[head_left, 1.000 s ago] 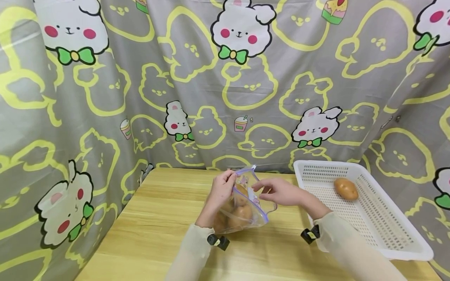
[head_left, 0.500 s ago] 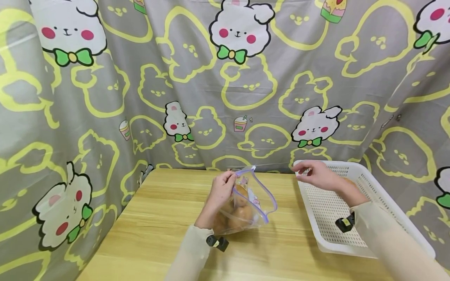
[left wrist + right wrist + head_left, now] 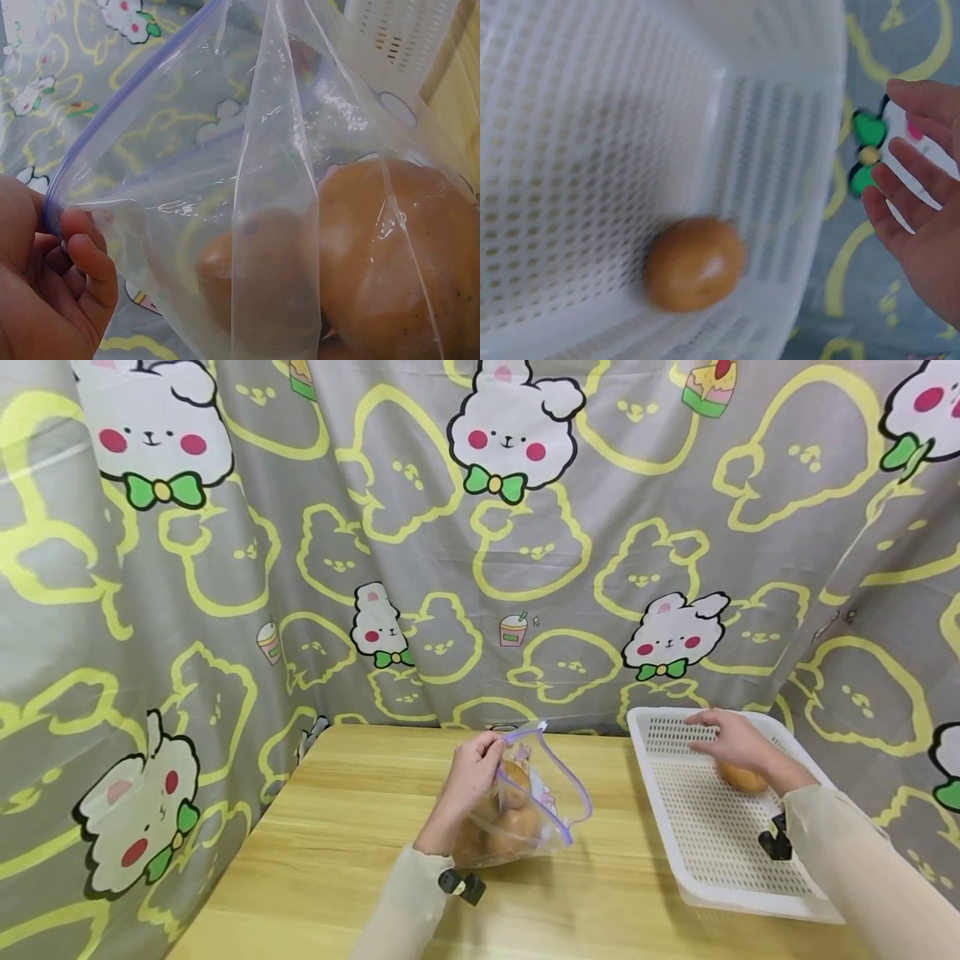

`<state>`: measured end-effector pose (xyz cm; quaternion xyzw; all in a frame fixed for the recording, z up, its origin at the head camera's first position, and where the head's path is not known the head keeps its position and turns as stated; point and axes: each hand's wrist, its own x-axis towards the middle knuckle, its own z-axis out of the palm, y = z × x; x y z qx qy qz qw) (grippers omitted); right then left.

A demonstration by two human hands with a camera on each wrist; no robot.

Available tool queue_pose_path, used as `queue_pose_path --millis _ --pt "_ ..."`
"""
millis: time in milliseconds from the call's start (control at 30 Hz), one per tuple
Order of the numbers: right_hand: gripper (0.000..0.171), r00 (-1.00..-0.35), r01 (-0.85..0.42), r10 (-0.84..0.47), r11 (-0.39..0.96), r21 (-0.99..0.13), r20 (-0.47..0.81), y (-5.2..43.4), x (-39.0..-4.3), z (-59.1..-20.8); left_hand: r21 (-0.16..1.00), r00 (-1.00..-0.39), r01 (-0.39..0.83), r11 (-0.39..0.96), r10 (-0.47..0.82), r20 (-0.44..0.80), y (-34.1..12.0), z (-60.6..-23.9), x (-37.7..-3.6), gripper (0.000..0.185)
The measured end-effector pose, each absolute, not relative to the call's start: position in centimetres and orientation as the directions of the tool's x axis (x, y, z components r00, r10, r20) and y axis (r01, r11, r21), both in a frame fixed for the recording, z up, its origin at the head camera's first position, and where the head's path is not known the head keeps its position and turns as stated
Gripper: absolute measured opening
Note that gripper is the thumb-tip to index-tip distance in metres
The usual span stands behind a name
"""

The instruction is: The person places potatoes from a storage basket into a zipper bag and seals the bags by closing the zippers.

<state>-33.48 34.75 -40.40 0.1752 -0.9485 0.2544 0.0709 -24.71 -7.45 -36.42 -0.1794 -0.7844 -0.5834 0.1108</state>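
Wooden table (image 3: pixel 322 852): white basket (image 3: pixel 705 835) right, clear bag (image 3: pixel 536 802) centre.
Bag (purple-edged, potatoes (image 3: pixel 513 833) inside) stands open, rim pinched by left hand (image 3: pixel 474 768); right hand (image 3: pixel 733 745), grasping nothing, fingers apart, hovers near the lone potato (image 3: pixel 696 264) in the basket.

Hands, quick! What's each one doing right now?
Left hand: closed, holding the clear bag by its purple edge.
Right hand: open, holding nothing, over the white basket.
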Motion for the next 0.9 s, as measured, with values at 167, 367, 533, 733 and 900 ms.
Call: queue_pose_path --millis 167,367,533,733,900 --pt "0.049 -0.951 -0.309 -0.259 0.839 -0.447 0.17 36.9 -34.3 -42.2 0.87 -0.911 0.413 0.271 0.15 0.385 -7.5 -36.4 -24.7 0.019" --pt "0.058 -0.952 -0.305 -0.253 0.839 -0.451 0.174 38.7 -34.4 -43.9 0.87 -0.911 0.411 0.271 0.148 0.384 -7.6 -36.3 -24.5 0.019" --pt "0.062 -0.952 -0.304 -0.253 0.839 -0.451 0.172 39.7 -34.3 -44.9 0.87 -0.911 0.411 0.271 0.149 0.384 -7.6 -36.1 -24.4 0.019" --pt "0.065 -0.953 -0.3 -0.25 0.847 -0.438 0.17 40.6 -34.4 -45.8 0.873 -0.914 0.404 0.271 0.137 0.381 -7.7 -36.0 -24.5 0.019" --pt "0.071 -0.964 -0.262 -0.22 0.869 -0.42 0.148 41.4 -34.2 -46.5 0.87 -0.913 0.408 0.276 0.148 0.381 -7.7 -36.0 -24.6 0.019"
